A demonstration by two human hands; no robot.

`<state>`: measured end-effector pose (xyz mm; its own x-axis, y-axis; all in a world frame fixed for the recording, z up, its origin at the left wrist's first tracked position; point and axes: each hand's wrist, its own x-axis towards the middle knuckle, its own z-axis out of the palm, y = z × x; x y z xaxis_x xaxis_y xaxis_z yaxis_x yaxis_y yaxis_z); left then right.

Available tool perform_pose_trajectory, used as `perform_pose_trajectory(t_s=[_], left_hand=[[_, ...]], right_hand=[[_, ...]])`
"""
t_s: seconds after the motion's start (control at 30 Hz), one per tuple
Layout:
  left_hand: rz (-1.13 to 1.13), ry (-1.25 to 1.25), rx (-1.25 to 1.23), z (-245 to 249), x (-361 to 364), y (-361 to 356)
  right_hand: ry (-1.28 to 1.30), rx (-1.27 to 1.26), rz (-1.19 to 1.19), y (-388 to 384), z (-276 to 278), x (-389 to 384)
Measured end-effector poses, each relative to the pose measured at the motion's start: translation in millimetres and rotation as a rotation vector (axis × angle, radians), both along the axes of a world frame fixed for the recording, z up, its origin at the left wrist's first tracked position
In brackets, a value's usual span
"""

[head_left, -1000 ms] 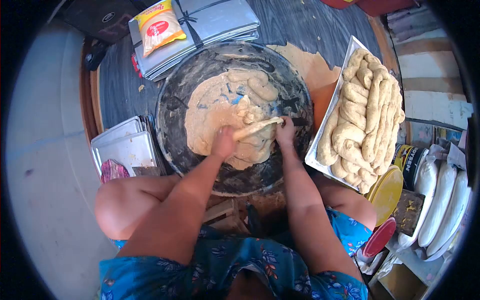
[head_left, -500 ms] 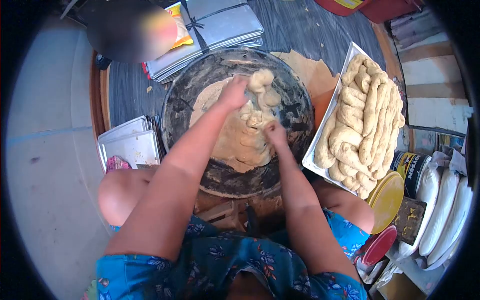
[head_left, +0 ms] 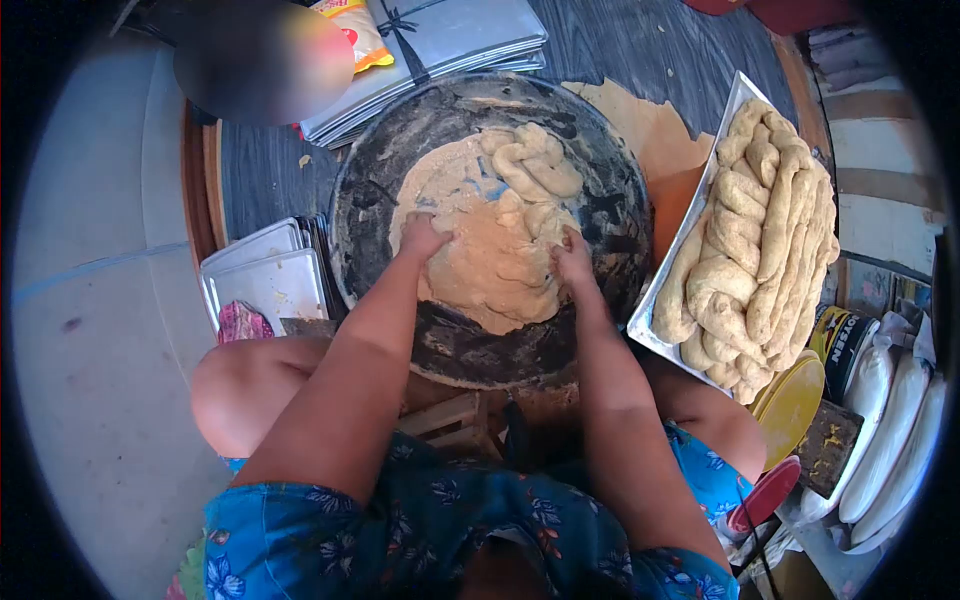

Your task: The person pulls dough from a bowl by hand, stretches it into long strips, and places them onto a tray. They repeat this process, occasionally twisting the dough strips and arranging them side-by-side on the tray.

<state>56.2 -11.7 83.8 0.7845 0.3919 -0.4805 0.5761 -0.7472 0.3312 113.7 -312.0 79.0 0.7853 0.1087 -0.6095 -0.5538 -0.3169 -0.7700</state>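
Your left hand [head_left: 425, 238] and right hand [head_left: 575, 262] press flat, fingers open, on the dough [head_left: 495, 275] in the dark pan [head_left: 480, 350], gripping nothing.

A makeshift floor-level bakery: dough basin [head_left: 380, 180], stacked baking trays [head_left: 262, 285], tray of dough ropes [head_left: 755, 225].

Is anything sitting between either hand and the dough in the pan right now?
Nothing visible does. The left hand and the right hand both press directly on the dough inside the pan.
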Motion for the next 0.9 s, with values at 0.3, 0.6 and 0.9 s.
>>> perform_pose_trajectory(t_s=[0.3, 0.6, 0.9], left_hand=[[0.215, -0.083, -0.488, 2, -43, -36], [0.273, 0.065, -0.531, 32, -66, -68], [0.134, -0.419, -0.706, 81, -47, -118]], right_hand=[[-0.615, -0.445, 0.157, 27, 6, -86], [-0.286, -0.331, 0.425, 24, 43, -122], [0.326, 0.113, -0.138, 3, 41, -139]])
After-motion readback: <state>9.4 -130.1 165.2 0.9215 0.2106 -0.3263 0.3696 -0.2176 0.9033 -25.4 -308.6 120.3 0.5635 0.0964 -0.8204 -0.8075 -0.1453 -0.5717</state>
